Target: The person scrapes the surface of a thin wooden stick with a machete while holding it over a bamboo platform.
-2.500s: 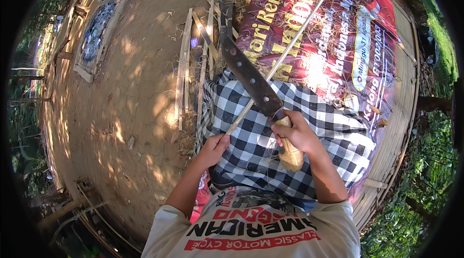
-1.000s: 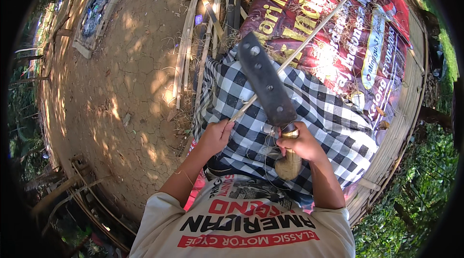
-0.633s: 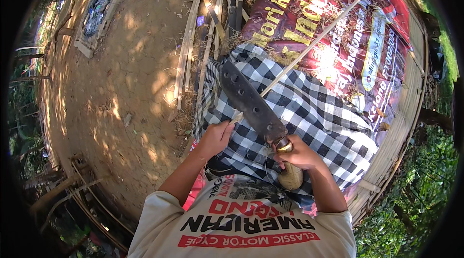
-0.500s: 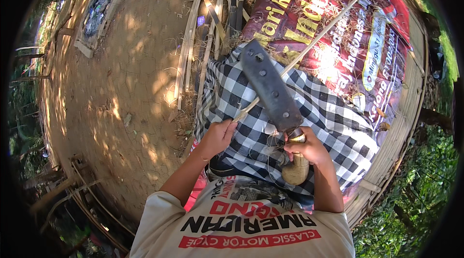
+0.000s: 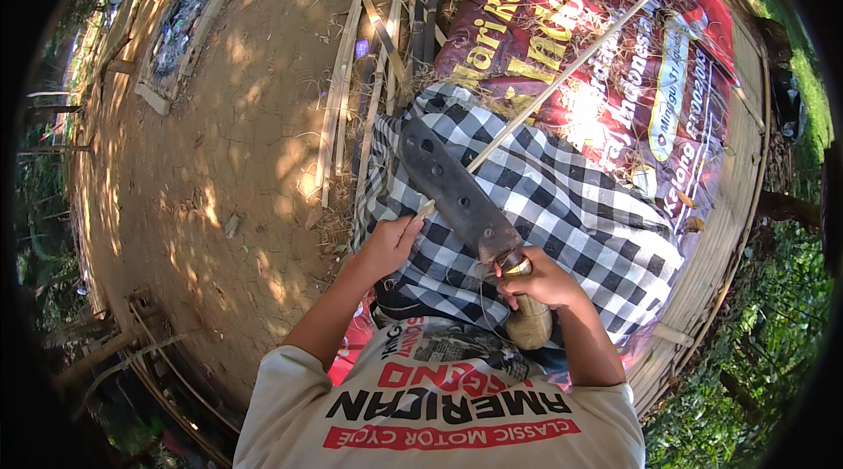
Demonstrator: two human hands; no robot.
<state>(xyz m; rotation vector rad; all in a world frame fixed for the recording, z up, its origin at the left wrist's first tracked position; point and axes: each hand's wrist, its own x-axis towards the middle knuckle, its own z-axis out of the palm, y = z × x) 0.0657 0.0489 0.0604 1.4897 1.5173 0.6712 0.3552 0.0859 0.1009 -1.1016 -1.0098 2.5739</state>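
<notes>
My left hand [image 5: 392, 246] is closed around the near end of a long, thin bamboo strip [image 5: 580, 61], which runs up and to the right across my lap. My right hand [image 5: 537, 279] grips the thick wooden handle of a machete [image 5: 458, 195]. Its broad dark blade, pierced by a row of holes, points up and to the left. The blade lies over the strip and hides a short part of it just beyond my left hand. Beneath both, a black-and-white checked cloth [image 5: 606, 232] covers my lap.
A dark red printed banner [image 5: 500, 30] strewn with fine shavings spreads beyond the cloth. Several split bamboo strips [image 5: 341, 91] lie on the brown dirt ground [image 5: 237, 135] ahead. A slatted bamboo edge [image 5: 733, 197] runs along the right. A framed pit with ash-grey contents [image 5: 189, 25] sits far left.
The machete has moved left and toward me along the strip, its blade tilting further left, and my right hand has come slightly nearer. My left hand has shifted a little left.
</notes>
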